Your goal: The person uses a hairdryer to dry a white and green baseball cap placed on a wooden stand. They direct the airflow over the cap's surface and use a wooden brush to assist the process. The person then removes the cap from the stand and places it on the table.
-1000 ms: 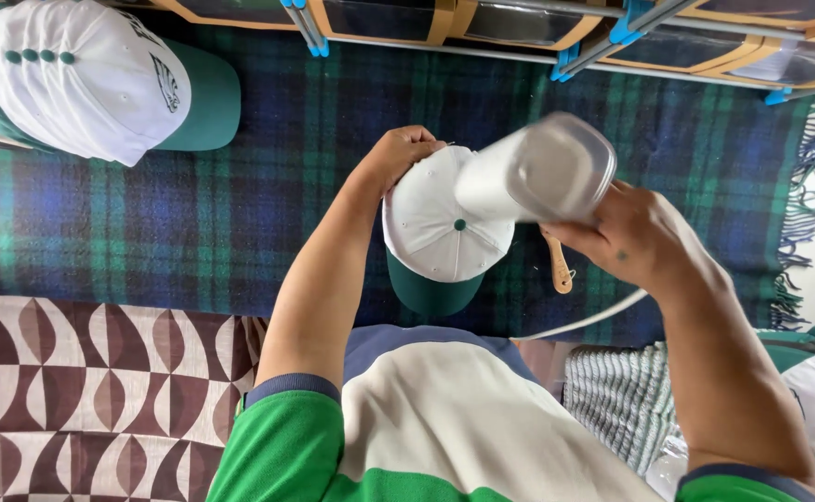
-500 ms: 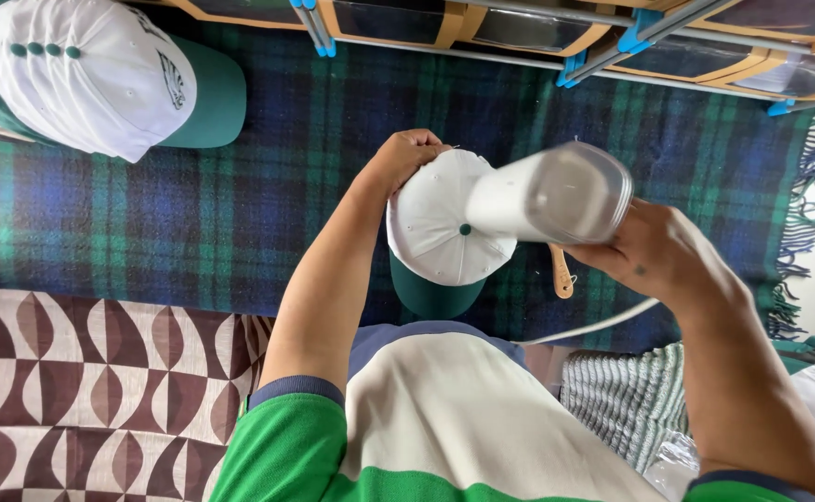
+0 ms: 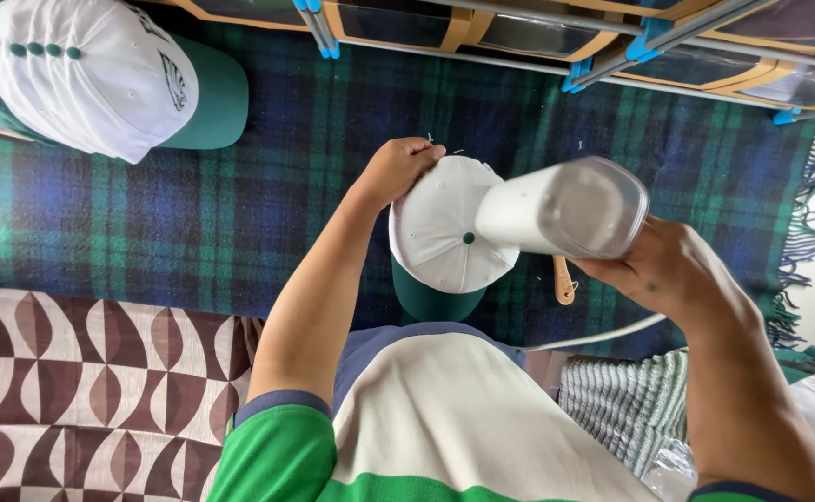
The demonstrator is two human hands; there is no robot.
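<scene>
2 hands (image 3: 398, 172) (image 3: 672, 279) on cap (image 3: 440, 232), steamer (image 3: 561, 212)

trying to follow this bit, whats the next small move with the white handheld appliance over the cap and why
Probably sweep the white appliance across the cap's crown: the right hand aims its nose at the top button, while the left hand grips the far edge.

The person wears a short-sleeved top in broad blocks of colour: bright green over the shoulders and sleeves, cream across the middle, and a slate-blue panel towards the lower edge. Each sleeve ends in a narrow dark blue cuff (seen on both arms). Below the cuffs both forearms are bare, with no watch, band or ring visible.
</scene>
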